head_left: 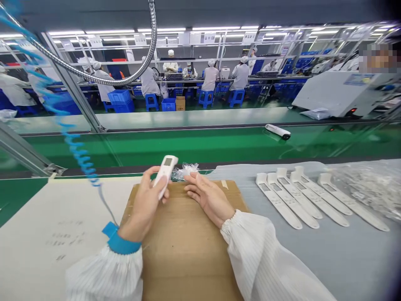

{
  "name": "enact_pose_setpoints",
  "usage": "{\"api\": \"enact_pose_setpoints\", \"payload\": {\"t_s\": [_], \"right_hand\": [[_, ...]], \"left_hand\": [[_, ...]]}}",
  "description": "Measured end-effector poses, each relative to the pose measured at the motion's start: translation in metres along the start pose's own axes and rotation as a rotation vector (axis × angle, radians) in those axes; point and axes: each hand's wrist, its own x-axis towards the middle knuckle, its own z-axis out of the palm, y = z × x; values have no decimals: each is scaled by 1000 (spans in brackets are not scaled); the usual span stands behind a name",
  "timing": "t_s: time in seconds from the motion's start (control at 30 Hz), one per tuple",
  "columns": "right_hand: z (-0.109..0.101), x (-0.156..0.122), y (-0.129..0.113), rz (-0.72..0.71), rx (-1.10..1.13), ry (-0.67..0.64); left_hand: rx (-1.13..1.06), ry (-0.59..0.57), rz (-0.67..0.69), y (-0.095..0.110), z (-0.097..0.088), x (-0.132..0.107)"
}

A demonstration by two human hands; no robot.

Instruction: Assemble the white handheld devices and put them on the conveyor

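A white handheld device with a small grey screen, much like an infrared thermometer [168, 166], is gripped in my left hand [148, 195] and tilted over the cardboard. Around that wrist sits a blue strap joined to a coiled blue cord [78, 150]. My right hand [206, 193] holds nothing; its fingers are stretched out, palm turned toward the left hand. Just beyond its fingertips lies crumpled clear plastic [187, 170]. Under both hands rests a brown cardboard sheet or box top [188, 246]; which one, I cannot tell.
Several white long-handled plastic shells [278, 200] lie in a row at right, beside a heap of bagged parts [372, 188]. Ahead, another white device [277, 131] is on the green conveyor belt [194, 144]. A white machine [338, 92] stands at far right. Co-workers sit beyond.
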Motion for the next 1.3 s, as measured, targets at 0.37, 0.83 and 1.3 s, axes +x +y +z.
{"api": "enact_pose_setpoints", "payload": {"t_s": [0.37,0.83,1.3], "right_hand": [[-3,3,3,14,84,33],[-5,7,4,22,114,10],[-4,11,5,17,11,-105]], "left_hand": [[1068,297,31,36,-74,140],[999,217,123,17,-48,83],[1041,-9,571,-52,21,19]]}}
